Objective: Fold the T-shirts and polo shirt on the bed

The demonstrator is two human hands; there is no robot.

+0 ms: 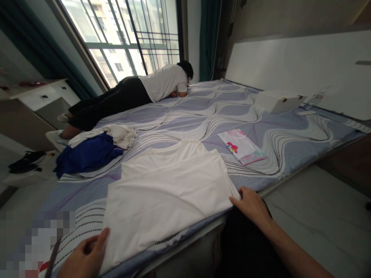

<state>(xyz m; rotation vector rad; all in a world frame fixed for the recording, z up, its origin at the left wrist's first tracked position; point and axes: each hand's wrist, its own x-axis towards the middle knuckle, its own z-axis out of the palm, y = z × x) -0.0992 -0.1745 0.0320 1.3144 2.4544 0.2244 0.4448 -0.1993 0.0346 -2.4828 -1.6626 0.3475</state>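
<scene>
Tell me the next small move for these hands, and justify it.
Probably pull the white shirt gently taut sideways between the left hand and the right hand. It lies spread on the bed, neckline at the far end, but shallow creases cross its front. Both hands are already at its near side, one by each side edge, so tension should flatten them.

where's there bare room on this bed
Bare bedsheet stretches between the white shirt and the lying person, and between the pink-printed item and the white box. The left is crowded with a blue garment and cream garment; the near edge, with the shirt between left hand and right hand.
</scene>
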